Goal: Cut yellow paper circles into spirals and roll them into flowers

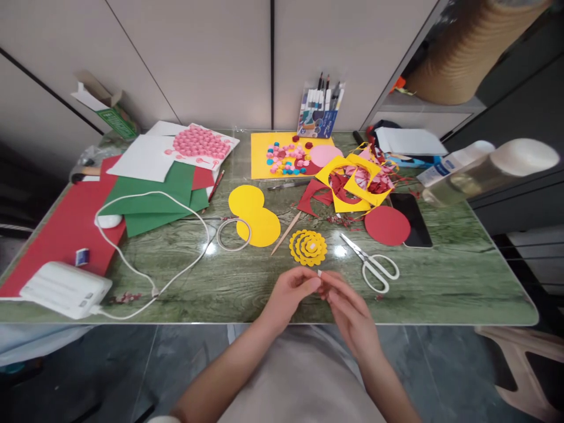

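My left hand and my right hand meet at the table's front edge, fingertips pinched together. A small white piece shows at the tip of my right index finger; its kind is too small to make out, and what lies between the left fingers is hidden. Just beyond the hands lies a yellow scallop-edged paper spiral with a pale spot at its middle. White-handled scissors rest half open to the right. Left of the spiral are a wooden stick and yellow paper circles.
Paper scraps, a red circle and a phone lie to the right, near bottles. Pompoms sit on yellow paper. At left are a tape ring, green sheets and a white device with a looping cable.
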`<action>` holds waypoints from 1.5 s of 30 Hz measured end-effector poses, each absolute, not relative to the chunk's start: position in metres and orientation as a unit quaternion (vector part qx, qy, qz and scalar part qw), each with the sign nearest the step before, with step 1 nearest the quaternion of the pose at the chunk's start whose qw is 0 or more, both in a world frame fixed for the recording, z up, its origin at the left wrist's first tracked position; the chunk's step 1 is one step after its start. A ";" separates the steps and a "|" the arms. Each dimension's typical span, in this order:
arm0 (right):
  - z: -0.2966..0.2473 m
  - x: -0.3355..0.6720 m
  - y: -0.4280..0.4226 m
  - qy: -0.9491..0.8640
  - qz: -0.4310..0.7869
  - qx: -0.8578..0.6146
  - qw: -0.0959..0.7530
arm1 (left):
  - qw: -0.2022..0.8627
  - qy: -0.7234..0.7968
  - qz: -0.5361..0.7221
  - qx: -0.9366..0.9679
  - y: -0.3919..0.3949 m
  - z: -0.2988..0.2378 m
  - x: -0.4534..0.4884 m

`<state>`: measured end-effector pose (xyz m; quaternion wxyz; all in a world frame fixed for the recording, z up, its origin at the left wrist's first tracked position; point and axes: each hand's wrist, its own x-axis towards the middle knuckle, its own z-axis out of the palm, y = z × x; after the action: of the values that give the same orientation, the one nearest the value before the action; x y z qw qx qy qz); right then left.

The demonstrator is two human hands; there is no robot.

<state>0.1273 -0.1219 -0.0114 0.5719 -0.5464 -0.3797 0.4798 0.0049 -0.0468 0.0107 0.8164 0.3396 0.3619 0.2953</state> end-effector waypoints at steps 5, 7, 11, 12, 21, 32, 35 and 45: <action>-0.006 0.129 -0.122 -0.444 0.447 -0.567 0.530 | 0.840 0.364 0.288 0.282 -0.047 0.010 0.003; -0.003 0.130 -0.122 -0.468 0.434 -0.575 0.513 | 0.846 0.365 0.285 0.262 -0.048 0.011 0.003; 0.000 0.130 -0.122 -0.507 0.393 -0.592 0.488 | 0.842 0.372 0.304 0.246 -0.051 0.012 0.003; 0.000 0.130 -0.122 -0.519 0.371 -0.600 0.484 | 0.837 0.374 0.313 0.249 -0.051 0.012 0.004; 0.000 0.132 -0.114 -0.465 0.223 -0.673 0.530 | 0.740 0.401 0.390 0.373 -0.055 0.007 0.002; 0.028 0.126 -0.099 -0.582 0.176 -0.677 0.415 | 0.574 0.397 0.401 0.593 -0.059 0.004 -0.004; 0.026 0.126 -0.106 -0.619 0.125 -0.656 0.413 | 0.573 0.388 0.400 0.601 -0.060 0.001 -0.006; 0.009 0.164 -0.064 -0.601 0.191 -0.689 0.357 | 0.224 0.318 0.161 0.907 -0.009 -0.005 -0.011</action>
<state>0.1636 -0.0644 0.0091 0.3569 -0.6889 -0.6012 0.1913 -0.0109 -0.0090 -0.0053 0.2241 0.9072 0.3176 0.1607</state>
